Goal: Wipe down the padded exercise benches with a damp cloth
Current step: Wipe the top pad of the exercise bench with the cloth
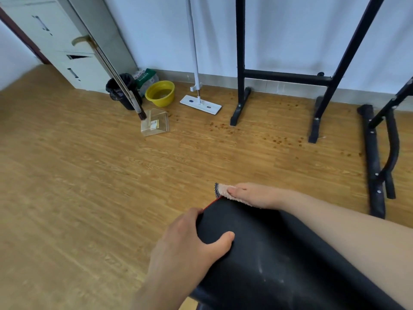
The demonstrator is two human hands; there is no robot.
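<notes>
**Far end of pad under the cloth: grip and handling notes**

Logged left hand [190,242] clamped on the near-left edge of the black pad [279,253], with thumb laid on top and fingers curled over the side, out of sight below. Read as a brace, not a wipe.

Traced the pad from under that hand ahead and rightward to its end beneath the right hand. Noted red trim at the far corner. Judged a vinyl-like skin over foam: smooth, probably slick once wet, yielding a little under pressure. Judged steady enough under the left-hand brace, so no call for a harder grip. Spotted pale streaks on the surface just right of the left hand, seemingly not yet wiped.

Located cloth [220,191] on the far end of the pad, pinned under the right hand [252,194], with one dark-stitched corner poking out beyond the fingertips. Judged thin, limp and light. Could not tell dampness.

Recorded right hand lying flat, digits extended rather than curled, pressing down and pinching nothing. Best kept so: flat palm over the middle of the cloth, to drag without bunching. Pinch a corner only to refold. Expect more drag wherever the vinyl is dry.
</notes>
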